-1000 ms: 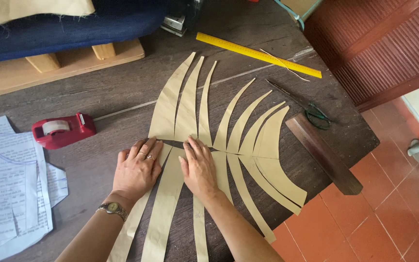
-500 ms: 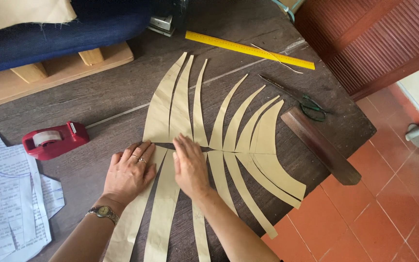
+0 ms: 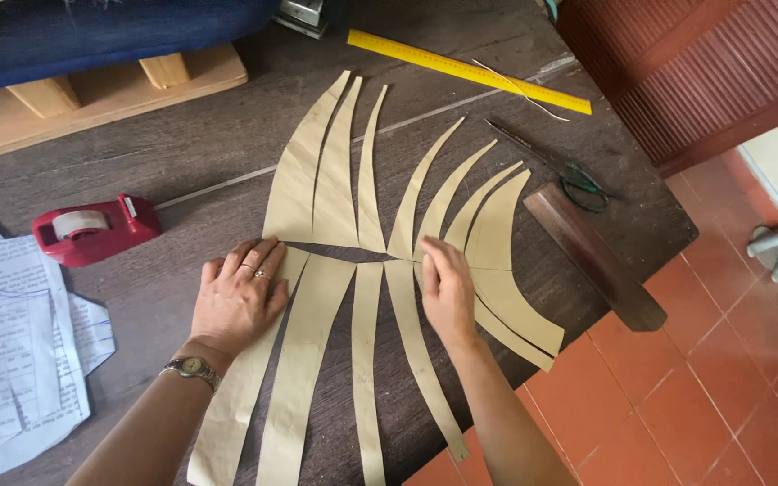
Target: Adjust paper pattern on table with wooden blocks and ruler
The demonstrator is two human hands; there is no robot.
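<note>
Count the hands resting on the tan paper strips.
2. The left hand lies flat on the leftmost tan paper strips. The right hand presses down right of centre. No others appear hidden.

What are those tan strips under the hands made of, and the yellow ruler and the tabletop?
The tan strips look like brown kraft paper: matt, thin, lying flat with clean cut edges. The left hand and right hand press on them. The yellow ruler could be plastic or painted metal; its even, smooth colour leaves that open. The table seems dark, worn wood, with visible grain and board seams.
</note>
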